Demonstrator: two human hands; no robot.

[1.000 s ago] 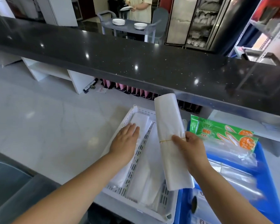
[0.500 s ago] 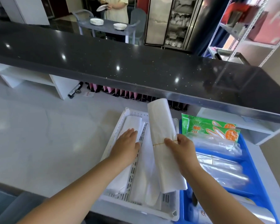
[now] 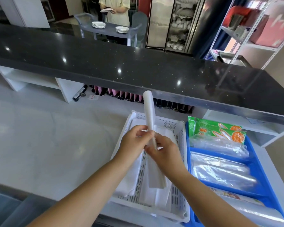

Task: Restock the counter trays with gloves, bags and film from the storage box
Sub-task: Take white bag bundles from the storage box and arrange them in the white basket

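Both hands grip one white bag bundle [image 3: 149,115] edge-on above the white tray [image 3: 180,208]: left hand [image 3: 134,141] and right hand [image 3: 166,153] closed around its middle. Blue storage box [image 3: 259,192] right; glove packs [image 3: 215,130] at its far end.

Both bare forearms reach in from the near edge and meet at the middle. The left hand [image 3: 134,141] and right hand [image 3: 166,153] pinch closed, fingertips touching, thumbs uppermost, the right hand slightly nearer.
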